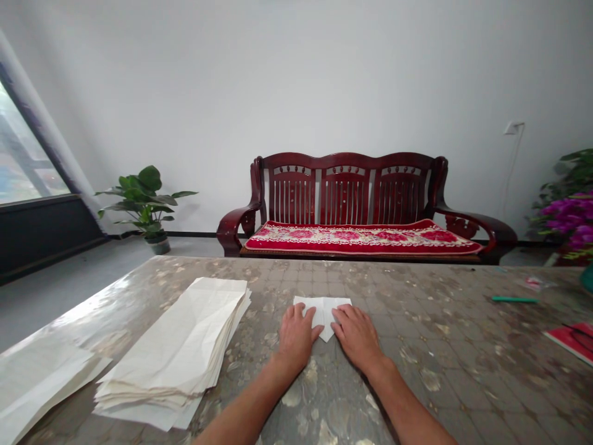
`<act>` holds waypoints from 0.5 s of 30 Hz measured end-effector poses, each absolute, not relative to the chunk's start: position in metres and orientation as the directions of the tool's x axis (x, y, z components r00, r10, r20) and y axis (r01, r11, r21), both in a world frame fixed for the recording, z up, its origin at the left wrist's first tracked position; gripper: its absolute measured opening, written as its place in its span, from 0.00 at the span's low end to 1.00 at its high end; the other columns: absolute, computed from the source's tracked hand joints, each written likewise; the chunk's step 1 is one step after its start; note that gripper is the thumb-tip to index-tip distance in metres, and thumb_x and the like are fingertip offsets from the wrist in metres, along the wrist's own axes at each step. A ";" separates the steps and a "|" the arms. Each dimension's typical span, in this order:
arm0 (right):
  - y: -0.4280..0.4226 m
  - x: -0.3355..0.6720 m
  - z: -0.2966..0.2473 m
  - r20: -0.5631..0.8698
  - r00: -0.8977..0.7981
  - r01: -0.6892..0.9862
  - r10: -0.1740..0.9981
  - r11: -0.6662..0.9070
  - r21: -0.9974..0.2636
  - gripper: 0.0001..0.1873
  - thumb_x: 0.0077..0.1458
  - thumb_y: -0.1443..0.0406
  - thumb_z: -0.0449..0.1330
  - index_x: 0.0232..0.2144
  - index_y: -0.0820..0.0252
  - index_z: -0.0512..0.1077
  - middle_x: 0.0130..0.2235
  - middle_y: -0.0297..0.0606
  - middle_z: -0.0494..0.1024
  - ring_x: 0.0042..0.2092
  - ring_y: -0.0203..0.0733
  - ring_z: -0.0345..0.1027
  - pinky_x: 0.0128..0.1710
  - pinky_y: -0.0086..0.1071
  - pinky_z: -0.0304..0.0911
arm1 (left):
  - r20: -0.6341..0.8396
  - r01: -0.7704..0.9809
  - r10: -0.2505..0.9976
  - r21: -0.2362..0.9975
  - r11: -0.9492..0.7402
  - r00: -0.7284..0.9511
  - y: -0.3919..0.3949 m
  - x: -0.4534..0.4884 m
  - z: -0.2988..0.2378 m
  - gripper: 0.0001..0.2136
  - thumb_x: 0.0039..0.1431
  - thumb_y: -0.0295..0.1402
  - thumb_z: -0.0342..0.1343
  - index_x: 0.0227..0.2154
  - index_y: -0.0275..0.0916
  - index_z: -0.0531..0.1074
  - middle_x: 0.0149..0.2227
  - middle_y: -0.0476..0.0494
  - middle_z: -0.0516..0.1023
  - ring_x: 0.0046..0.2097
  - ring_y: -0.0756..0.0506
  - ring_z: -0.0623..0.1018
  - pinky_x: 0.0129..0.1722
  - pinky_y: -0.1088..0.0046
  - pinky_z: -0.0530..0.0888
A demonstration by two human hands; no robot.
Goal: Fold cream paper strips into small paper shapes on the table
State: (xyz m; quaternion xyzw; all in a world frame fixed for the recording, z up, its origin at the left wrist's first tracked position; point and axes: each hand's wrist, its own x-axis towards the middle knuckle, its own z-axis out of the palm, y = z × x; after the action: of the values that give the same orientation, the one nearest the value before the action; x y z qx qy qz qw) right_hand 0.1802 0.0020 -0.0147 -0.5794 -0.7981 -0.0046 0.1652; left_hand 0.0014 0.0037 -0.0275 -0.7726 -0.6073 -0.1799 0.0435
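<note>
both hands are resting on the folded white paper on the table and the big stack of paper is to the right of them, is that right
The left hand and right hand do rest on the folded white paper on the table, but the stack of paper lies to their left, not their right, as the head view shows.

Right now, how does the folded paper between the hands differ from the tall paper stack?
The folded paper is small and pointed; the paper stack is far larger, many long sheets. The left hand and right hand touch the folded paper, not the stack. Both are off-white, on the table.
</note>
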 end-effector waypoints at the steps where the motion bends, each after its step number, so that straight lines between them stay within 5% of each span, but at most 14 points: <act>1: 0.002 0.180 -0.014 0.266 -0.274 0.929 0.924 0.325 -0.174 0.15 0.62 0.62 0.54 0.51 0.54 0.71 0.51 0.40 0.73 0.52 0.47 0.64 0.52 0.39 0.57 | 0.322 0.957 0.923 0.129 -0.261 0.209 0.001 0.002 -0.030 0.18 0.61 0.40 0.57 0.52 0.42 0.71 0.55 0.35 0.71 0.56 0.35 0.70 0.55 0.55 0.69; 6: 0.000 0.176 -0.014 0.279 -0.278 0.942 0.919 0.318 -0.110 0.16 0.62 0.62 0.55 0.51 0.53 0.70 0.50 0.40 0.73 0.51 0.47 0.64 0.52 0.40 0.57 | 0.312 0.964 0.918 0.020 -0.265 0.245 -0.009 0.008 -0.044 0.22 0.65 0.42 0.51 0.61 0.46 0.63 0.64 0.37 0.63 0.65 0.35 0.62 0.61 0.53 0.62; 15: 0.001 0.170 -0.022 0.303 -0.279 0.937 0.911 0.328 -0.123 0.19 0.63 0.60 0.53 0.56 0.50 0.68 0.56 0.39 0.72 0.56 0.49 0.60 0.57 0.43 0.53 | 0.332 0.949 0.895 0.001 -0.316 0.298 -0.008 0.006 -0.049 0.24 0.66 0.42 0.49 0.63 0.48 0.59 0.65 0.36 0.61 0.66 0.34 0.59 0.62 0.50 0.61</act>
State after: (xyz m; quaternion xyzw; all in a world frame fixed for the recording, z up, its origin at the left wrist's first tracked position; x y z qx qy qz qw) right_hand 0.1702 0.0013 -0.0215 -0.5784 -0.7987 -0.0396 0.1613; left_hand 0.0060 -0.0078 -0.0494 -0.7996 -0.5765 -0.1367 0.0979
